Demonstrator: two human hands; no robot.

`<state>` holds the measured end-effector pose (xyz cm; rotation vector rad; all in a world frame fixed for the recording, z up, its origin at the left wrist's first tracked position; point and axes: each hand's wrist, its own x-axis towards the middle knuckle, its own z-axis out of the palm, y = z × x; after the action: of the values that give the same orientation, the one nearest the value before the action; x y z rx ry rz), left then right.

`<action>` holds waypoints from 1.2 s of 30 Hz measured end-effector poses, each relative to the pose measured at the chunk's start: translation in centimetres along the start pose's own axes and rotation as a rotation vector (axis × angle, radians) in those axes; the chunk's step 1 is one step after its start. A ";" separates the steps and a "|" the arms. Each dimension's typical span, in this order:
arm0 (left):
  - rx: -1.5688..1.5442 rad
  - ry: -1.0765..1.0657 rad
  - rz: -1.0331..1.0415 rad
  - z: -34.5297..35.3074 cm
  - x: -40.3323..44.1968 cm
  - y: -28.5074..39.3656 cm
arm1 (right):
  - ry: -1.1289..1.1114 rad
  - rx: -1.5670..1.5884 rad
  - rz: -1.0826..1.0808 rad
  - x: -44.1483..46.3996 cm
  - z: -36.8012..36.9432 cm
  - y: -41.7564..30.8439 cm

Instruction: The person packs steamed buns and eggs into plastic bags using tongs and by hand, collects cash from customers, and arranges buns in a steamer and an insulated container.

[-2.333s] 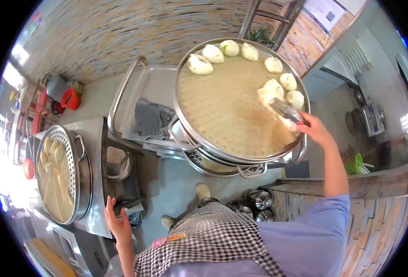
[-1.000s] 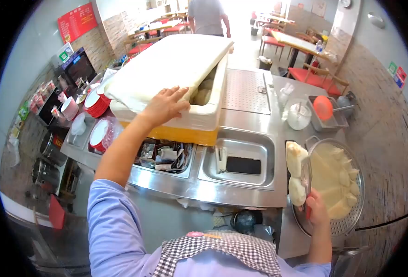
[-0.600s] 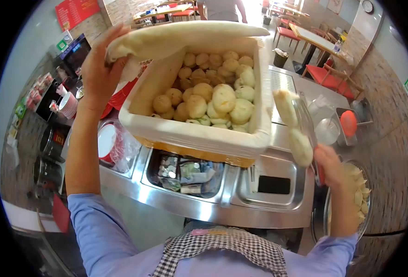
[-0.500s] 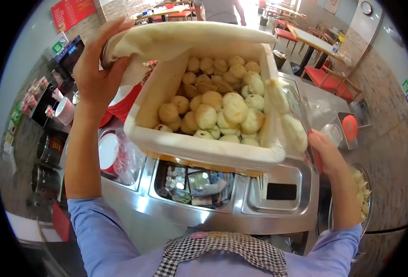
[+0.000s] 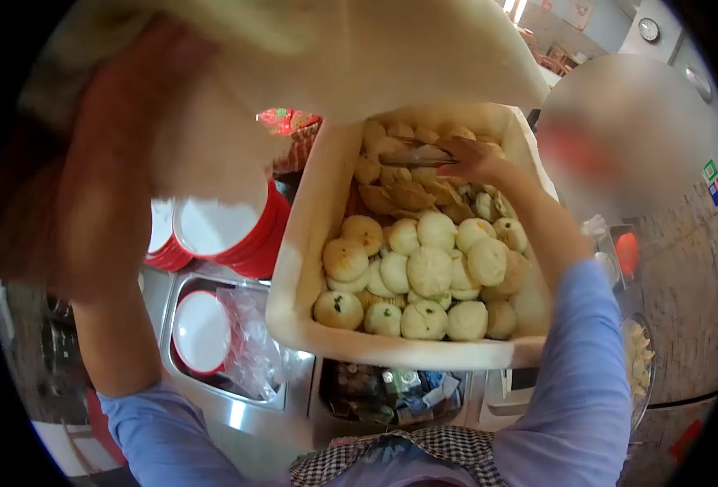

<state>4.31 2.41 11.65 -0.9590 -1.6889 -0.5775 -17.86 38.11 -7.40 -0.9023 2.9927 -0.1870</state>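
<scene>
A white foam box (image 5: 407, 351) fills the middle of the view, lined and packed with pale round buns (image 5: 429, 270). Flatter, browner buns (image 5: 410, 195) lie farther back in it. My left hand (image 5: 144, 77), blurred and close to the camera, holds up the thick cream cover (image 5: 359, 65) above the box's left and far side. Reaching inside the far part of the box, my right hand (image 5: 468, 158) is closed on metal tongs (image 5: 418, 155). The tongs point left, low over the back buns; whether anything is between their tips cannot be made out.
Left of the box stand red-rimmed white plates (image 5: 221, 223). Nearer are a plate (image 5: 202, 331) with plastic film in a steel tray, and a tray of money (image 5: 420, 390). Right are an orange item (image 5: 627, 252) and a pan of dumplings (image 5: 639, 357).
The cover has been raised higher and closer to the camera by my left hand. My right hand has moved with the tongs from beside the box into its far part.
</scene>
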 end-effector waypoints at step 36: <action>-0.724 -0.547 -0.213 31.6 -9.9 60.0 | 0.755 0.494 1.663 -105.7 11.1 -23.7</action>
<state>37.37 57.22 -12.85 -1.5612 -2.1258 -1.2017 83.83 75.51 -18.26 1.9327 2.7318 -1.1856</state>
